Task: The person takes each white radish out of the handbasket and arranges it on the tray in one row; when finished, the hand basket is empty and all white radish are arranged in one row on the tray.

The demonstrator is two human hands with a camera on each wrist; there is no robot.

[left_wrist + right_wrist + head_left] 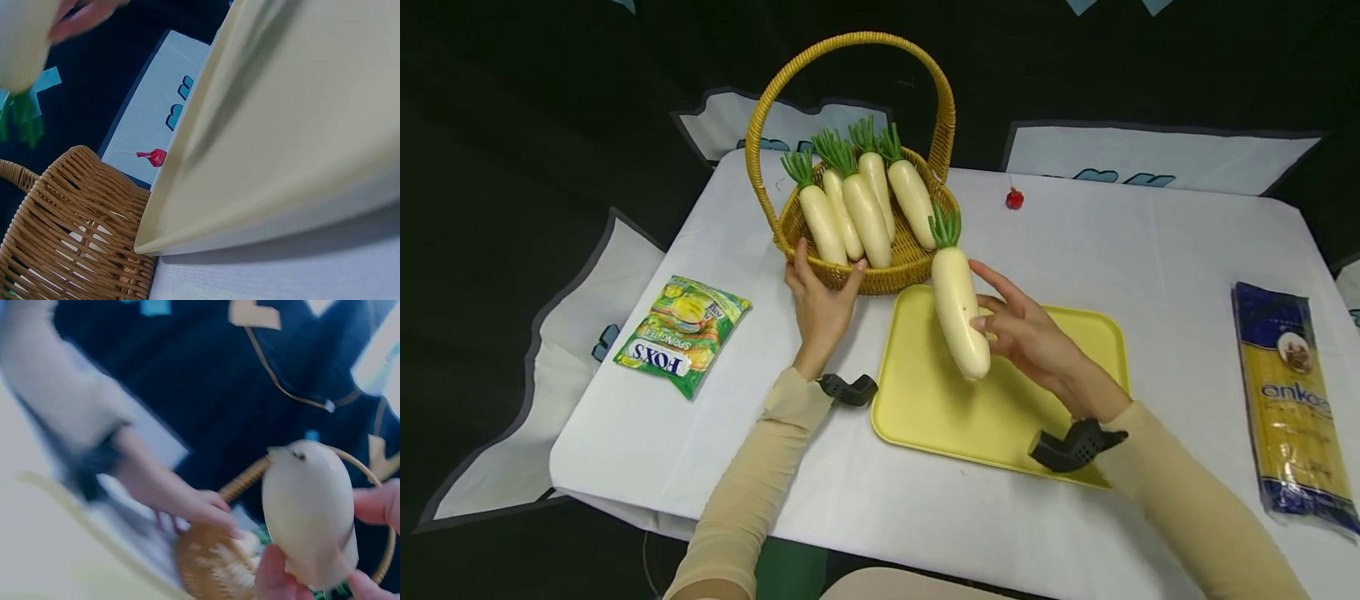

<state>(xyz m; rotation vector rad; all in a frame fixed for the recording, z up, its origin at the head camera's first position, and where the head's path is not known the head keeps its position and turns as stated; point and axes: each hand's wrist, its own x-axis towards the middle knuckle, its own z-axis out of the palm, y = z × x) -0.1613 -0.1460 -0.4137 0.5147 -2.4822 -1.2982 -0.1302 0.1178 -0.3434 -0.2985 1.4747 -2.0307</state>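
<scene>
In the head view, the right hand (1032, 337) grips a white radish (955, 304) above the yellow tray (917, 383), while the left hand (822, 312) touches the near rim of the basket (898, 281) with spread fingers; more radishes (863, 218) lie inside. The left wrist view shows the basket just beside the tray. In the right wrist view, fingertips pinch the radish's sides.

Soft shadow beneath the tray (300, 106), heavy blur (basket (201, 565) too) in the right-wrist view.
</scene>
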